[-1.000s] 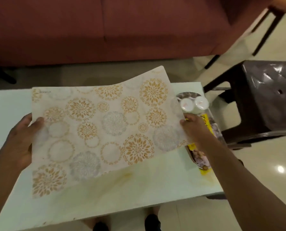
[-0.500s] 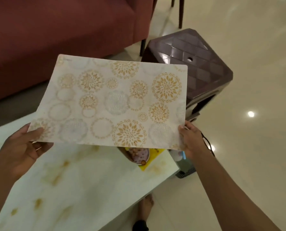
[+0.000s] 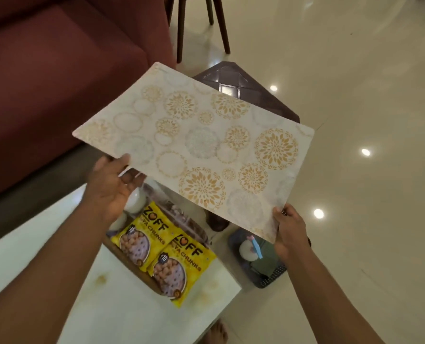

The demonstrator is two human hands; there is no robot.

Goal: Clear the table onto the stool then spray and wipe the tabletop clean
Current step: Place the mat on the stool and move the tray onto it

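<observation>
Spanning both hands, placemat hovers above stool.

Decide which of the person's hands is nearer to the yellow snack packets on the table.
Left. The left hand grips the placemat just above the yellow snack packets; the right hand holds the placemat's other end, out past the table edge.

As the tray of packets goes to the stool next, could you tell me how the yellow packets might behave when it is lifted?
The yellow packets lie loose and overlapping in the tray, so they would probably slide if it tilts. Their glossy wrappers look slippery. They seem light, so they may shift easily.
</observation>
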